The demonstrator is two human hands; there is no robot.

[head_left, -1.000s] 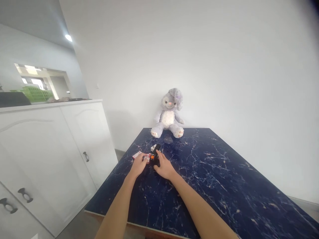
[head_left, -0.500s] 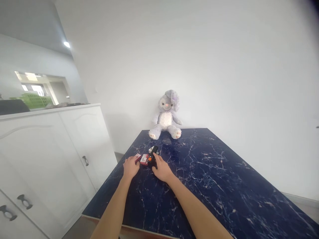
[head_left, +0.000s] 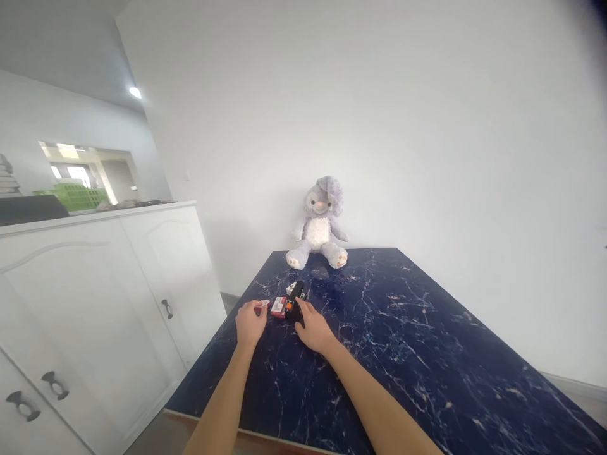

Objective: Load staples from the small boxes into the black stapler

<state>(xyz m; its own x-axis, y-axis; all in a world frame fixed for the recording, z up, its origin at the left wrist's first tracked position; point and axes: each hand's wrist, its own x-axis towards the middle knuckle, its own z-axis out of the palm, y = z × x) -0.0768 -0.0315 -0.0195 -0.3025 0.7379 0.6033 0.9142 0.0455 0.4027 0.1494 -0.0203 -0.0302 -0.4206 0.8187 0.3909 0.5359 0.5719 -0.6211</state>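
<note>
My left hand has its fingers and thumb closed around a small red-and-white box on the dark blue marbled table. A second red-and-white box lies just right of it. Beside that is a black object with an orange patch; its exact kind is unclear. My right hand rests at its right side, thumb and index finger spread, fingertips at its edge. A white box with dark marks sits behind, partly covered by the black object.
A grey plush toy sits at the table's far edge against the white wall. White cabinets stand to the left, with a green basket beyond their top.
The view has shifted slightly. The box under my left hand has turned and now lies more level. My right hand has drawn slightly right, off the black object's near end.
</note>
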